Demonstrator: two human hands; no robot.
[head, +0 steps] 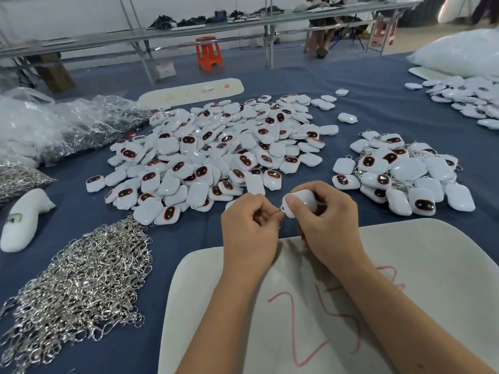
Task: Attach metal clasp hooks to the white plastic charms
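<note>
My right hand grips a white plastic charm by its body, thumb on its near end. My left hand pinches a small metal clasp hook right at the charm's loop; most of the hook is hidden by my fingers. A big heap of loose white charms with dark red-rimmed faces lies behind my hands. A smaller heap of charms with hooks on them sits to the right. A pile of silver clasp hooks spreads at the near left.
A white foam board with red marks lies under my forearms on the blue cloth. Plastic bags of hooks sit far left, a white moulded piece at left. More charms lie far right. An orange stool stands beyond.
</note>
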